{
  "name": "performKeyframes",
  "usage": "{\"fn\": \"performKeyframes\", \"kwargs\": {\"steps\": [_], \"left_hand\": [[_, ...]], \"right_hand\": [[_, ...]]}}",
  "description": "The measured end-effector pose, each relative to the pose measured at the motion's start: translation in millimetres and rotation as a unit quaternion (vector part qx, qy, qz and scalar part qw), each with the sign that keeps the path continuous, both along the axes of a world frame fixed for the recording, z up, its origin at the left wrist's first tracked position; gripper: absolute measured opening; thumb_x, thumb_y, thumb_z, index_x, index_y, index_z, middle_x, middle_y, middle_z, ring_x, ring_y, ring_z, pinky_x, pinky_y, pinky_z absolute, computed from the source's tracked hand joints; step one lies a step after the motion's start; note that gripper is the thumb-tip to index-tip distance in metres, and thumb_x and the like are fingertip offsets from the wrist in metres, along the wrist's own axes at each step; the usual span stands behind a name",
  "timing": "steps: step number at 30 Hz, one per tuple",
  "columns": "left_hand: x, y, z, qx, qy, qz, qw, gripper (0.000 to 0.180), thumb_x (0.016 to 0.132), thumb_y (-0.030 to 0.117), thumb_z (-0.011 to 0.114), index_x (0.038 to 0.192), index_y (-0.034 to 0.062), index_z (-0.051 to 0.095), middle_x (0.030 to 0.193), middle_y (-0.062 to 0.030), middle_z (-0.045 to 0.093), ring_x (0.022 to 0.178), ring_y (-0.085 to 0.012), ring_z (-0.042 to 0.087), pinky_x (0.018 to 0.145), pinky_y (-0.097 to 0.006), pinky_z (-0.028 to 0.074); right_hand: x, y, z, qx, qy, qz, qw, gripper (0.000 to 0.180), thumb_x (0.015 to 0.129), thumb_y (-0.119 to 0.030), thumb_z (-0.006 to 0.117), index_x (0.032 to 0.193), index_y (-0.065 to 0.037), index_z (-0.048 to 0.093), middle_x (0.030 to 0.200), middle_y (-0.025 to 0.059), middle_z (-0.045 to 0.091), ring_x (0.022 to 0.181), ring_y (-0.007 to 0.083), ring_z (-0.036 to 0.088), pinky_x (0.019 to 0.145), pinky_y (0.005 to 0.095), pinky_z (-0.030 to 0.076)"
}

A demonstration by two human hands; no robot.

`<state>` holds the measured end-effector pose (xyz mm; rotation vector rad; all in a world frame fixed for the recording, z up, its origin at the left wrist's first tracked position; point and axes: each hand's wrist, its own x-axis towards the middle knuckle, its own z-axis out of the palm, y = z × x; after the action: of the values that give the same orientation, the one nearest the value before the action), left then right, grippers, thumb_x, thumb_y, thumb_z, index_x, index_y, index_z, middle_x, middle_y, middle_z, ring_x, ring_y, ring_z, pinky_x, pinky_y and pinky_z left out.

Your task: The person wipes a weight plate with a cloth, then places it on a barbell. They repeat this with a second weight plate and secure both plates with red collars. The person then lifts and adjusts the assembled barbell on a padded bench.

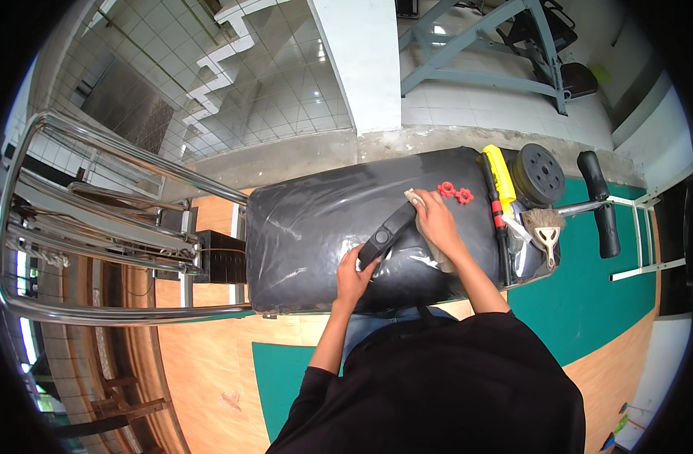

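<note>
My left hand [352, 276] is closed round the lower end of a long black bar-like object [382, 237] with a round knob on its side. A beige cloth [437, 253] is bunched in my right hand [437, 219], pressed near the object's upper end, and part of it hangs below that palm. Both hands are over a black padded bench [309, 219] under shiny clear plastic. Just beyond my right hand lie two red star-shaped collar nuts [455, 192] on the pad.
Along the bench's right end are a yellow tool [498, 174], a black-and-red bar [498, 219], a black weight plate [539, 174] and a brush [545, 236]. Black foam rollers [600, 204] stick out further right. At left stand chrome rails [127, 312] and a weight stack [222, 256].
</note>
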<state>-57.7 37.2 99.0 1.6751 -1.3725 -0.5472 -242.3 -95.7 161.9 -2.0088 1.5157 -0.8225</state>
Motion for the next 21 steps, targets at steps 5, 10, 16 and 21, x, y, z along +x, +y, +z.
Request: {"fn": "performKeyframes", "kwargs": {"steps": [5,10,16,21], "left_hand": [[3,-13,52,-0.036,-0.155,-0.053,0.986,0.046,0.069,0.025,0.080,0.105,0.0013,0.063,0.092,-0.0149,0.065,0.080,-0.0308,0.061,0.073,-0.038,0.048],[8,-22,54,0.022,-0.118,-0.037,0.992,0.048,0.071,0.029,0.078,0.107,0.0012,0.062,0.095,-0.0144,0.063,0.082,-0.0310,0.060,0.074,-0.038,0.048],[11,-39,27,0.047,0.047,-0.061,0.996,0.044,0.089,0.034,0.060,0.120,0.0041,0.046,0.109,-0.0225,0.056,0.101,-0.0381,0.056,0.084,-0.040,0.045],[27,-34,15,0.071,0.079,-0.017,0.994,0.044,0.088,0.033,0.062,0.118,0.0037,0.046,0.106,-0.0230,0.061,0.099,-0.0367,0.060,0.083,-0.040,0.047]], "right_hand": [[19,36,4,-0.063,0.024,0.043,0.997,0.026,0.090,-0.020,0.053,0.115,-0.017,0.057,0.109,0.0126,0.054,0.088,0.0357,0.060,0.072,0.0447,0.051],[25,41,-8,-0.081,-0.016,0.018,0.996,0.027,0.090,-0.017,0.054,0.117,-0.015,0.056,0.113,0.0137,0.053,0.092,0.0370,0.059,0.075,0.0447,0.050],[60,49,-41,-0.136,-0.080,-0.056,0.986,0.042,0.091,-0.011,0.052,0.132,-0.016,0.045,0.125,0.0231,0.041,0.108,0.0437,0.049,0.089,0.0461,0.043],[52,115,-114,-0.094,-0.005,0.102,0.990,0.049,0.087,-0.008,0.055,0.133,-0.022,0.046,0.125,0.0182,0.043,0.103,0.0407,0.052,0.087,0.0456,0.045]]}}
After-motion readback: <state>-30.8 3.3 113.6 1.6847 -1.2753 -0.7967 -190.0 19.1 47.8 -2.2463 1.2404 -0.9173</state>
